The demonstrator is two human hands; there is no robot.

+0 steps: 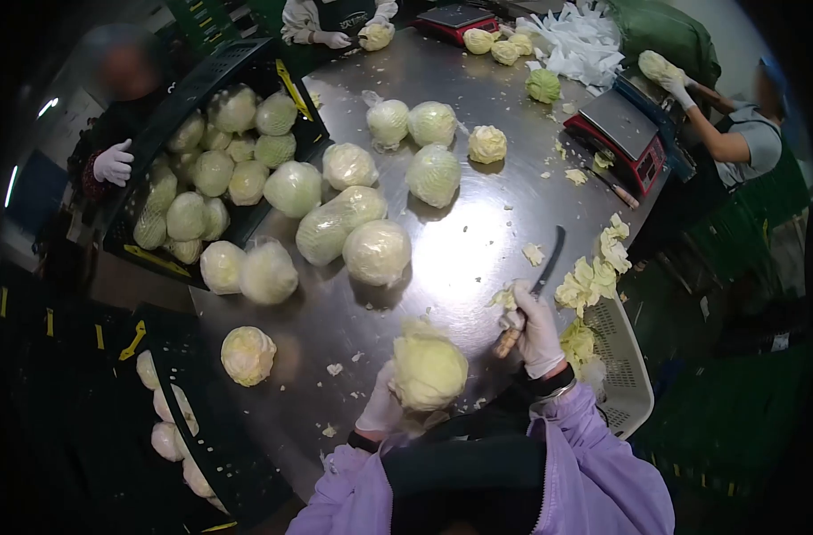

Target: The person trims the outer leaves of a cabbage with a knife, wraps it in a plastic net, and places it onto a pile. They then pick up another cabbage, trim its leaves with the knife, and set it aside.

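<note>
Near the front edge of the metal table (pixel 308 325), my gloved left hand (pixel 381 408) holds a pale yellow-green cabbage (pixel 430 367) from its left side. My gloved right hand (pixel 536 332) is closed around a knife (pixel 551 260) with a wooden handle; its curved dark blade points up and away from me. A bit of leaf (pixel 504 297) shows at the fingers of that hand. One unwrapped cabbage (pixel 248 356) sits to the left. Beyond my hands stand several cabbages in clear wrap, among them a round one (pixel 377 253).
A dark crate (pixel 313 120) of wrapped cabbages stands at the left, another (pixel 188 428) below it. Loose leaves (pixel 587 285) lie by a white basket (pixel 634 374) at the right. Red scales (pixel 625 134) and a second knife (pixel 616 189) lie beyond. Three people stand around the table.
</note>
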